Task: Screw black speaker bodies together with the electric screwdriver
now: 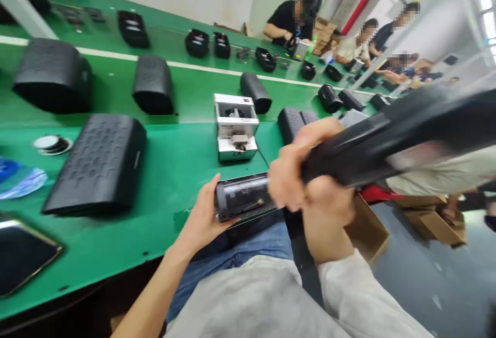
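Note:
At the front edge of the green bench, my left hand (pixel 205 208) grips the left end of a black speaker housing (pixel 242 196). That housing lies on its side, its inside partly showing; its right end is hidden behind my right hand. My right hand (pixel 310 172), smeared by motion, is wrapped round the narrow end of a long black power screwdriver (pixel 372 144). The tool slants up to the right, and my hand covers its tip. Just beyond the housing stands a silver screw feeder (pixel 236 127).
A large black speaker case (pixel 101 165) stands left of my hands, near a phone (pixel 25 255) and a round white-rimmed part (pixel 52 144). More black cases (pixel 153 85) line the green bench (pixel 166 224). Co-workers (pixel 294 20) sit across. Cardboard boxes (pixel 366 229) are on the right.

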{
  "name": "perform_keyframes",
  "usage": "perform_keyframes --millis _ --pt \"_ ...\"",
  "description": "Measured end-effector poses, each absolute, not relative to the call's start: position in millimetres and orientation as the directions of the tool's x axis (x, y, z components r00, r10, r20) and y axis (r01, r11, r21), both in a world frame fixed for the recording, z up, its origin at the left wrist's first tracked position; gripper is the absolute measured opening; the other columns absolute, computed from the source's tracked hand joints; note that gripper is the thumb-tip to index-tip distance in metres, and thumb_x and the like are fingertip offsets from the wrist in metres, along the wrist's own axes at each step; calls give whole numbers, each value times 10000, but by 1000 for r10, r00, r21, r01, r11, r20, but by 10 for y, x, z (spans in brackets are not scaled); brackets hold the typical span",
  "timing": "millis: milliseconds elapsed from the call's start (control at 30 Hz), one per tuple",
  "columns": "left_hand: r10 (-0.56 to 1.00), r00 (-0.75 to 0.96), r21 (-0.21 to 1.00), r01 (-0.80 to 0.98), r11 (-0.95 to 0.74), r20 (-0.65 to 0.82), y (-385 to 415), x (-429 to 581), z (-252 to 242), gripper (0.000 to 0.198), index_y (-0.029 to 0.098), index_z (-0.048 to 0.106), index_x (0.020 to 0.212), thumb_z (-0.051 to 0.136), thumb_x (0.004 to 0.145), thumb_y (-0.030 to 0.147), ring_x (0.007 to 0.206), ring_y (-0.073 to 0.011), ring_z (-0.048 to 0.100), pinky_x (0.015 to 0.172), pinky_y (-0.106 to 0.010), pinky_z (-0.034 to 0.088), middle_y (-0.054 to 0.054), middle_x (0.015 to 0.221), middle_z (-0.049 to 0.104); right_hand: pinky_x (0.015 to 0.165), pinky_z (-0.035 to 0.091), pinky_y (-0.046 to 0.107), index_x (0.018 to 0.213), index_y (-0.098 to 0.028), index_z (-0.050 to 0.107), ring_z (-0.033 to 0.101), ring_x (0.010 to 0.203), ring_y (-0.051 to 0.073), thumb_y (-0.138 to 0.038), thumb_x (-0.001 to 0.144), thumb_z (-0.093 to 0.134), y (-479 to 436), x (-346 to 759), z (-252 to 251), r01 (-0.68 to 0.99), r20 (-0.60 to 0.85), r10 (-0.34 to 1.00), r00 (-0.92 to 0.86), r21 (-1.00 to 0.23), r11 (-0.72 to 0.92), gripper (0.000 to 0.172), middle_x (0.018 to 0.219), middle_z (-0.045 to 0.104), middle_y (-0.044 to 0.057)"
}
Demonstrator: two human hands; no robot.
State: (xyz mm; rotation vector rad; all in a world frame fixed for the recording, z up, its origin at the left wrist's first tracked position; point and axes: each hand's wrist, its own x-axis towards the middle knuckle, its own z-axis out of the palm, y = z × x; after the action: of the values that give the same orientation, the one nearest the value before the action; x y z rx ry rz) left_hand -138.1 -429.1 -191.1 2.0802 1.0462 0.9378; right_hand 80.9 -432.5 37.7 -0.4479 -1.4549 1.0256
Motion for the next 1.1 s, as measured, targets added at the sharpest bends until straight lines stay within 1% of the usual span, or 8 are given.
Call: perform_keyframes --millis 100,233,333,567,767,833,1000,1100 --pt "856 440 777 424 -465 272 -4289 -1397 -1903 1302 355 47 1803 952 867 334 1530 -429 565 1253 -637 518 -195 1639 487 351 405 247 1061 -360 677 405 330 111 -253 940 777 -4085 867 554 -235 736 672 81 -642 730 190 550 480 -129" --pt "849 453 779 413 -472 274 -4278 -1322 -1863 1331 370 20 1803 955 858 303 1538 -438 553 1246 -644 521 -196 1635 482 449 440 305 934 -349 558 426 416 143 -387 882 840 -3402 828 478 25 744 598 298 -633 774 289 552 466 -122" --pt "847 453 783 404 -472 277 -4286 -1335 -1853 1347 382 9 1801 959 850 289 1522 -435 567 1239 -642 528 -184 1609 498 476 429 309 966 -339 509 423 426 136 -572 870 829 -2943 749 254 75 758 586 286 -628 775 408 577 439 -127" --pt "856 448 792 410 -452 257 -4286 -1350 -1868 1348 368 24 1804 964 842 296 1536 -432 554 1257 -639 509 -184 1632 485 465 374 284 1049 -319 528 417 463 102 -659 944 753 -2610 632 42 135 727 602 331 -668 732 420 684 468 -108" --pt "851 456 790 404 -460 262 -4281 -1343 -1857 1358 346 24 1809 970 836 306 1548 -434 537 1275 -637 493 -196 1634 479 533 346 307 1042 -354 501 389 578 103 -970 692 811 -2444 789 14 105 673 714 195 -738 667 773 634 345 -124" --pt "849 457 786 406 -465 266 -4277 -1342 -1857 1365 339 23 1809 974 832 307 1551 -433 531 1278 -633 489 -200 1637 478 546 321 327 1035 -359 492 352 554 105 -878 722 849 -2533 799 42 108 666 721 190 -744 659 704 616 360 -136" --pt "841 454 772 406 -490 295 -4267 -1348 -1877 1351 307 38 1811 972 836 338 1562 -427 519 1290 -609 478 -213 1667 462 447 307 392 940 -339 579 351 434 147 -354 864 723 -3238 814 358 51 708 645 287 -684 728 163 623 377 -95" --pt "842 457 773 409 -485 287 -4258 -1356 -1892 1338 279 48 1813 964 843 380 1573 -429 510 1296 -593 474 -222 1691 452 410 303 375 936 -335 621 326 437 157 -236 869 643 -3796 894 597 88 734 596 326 -652 753 122 623 339 -74"
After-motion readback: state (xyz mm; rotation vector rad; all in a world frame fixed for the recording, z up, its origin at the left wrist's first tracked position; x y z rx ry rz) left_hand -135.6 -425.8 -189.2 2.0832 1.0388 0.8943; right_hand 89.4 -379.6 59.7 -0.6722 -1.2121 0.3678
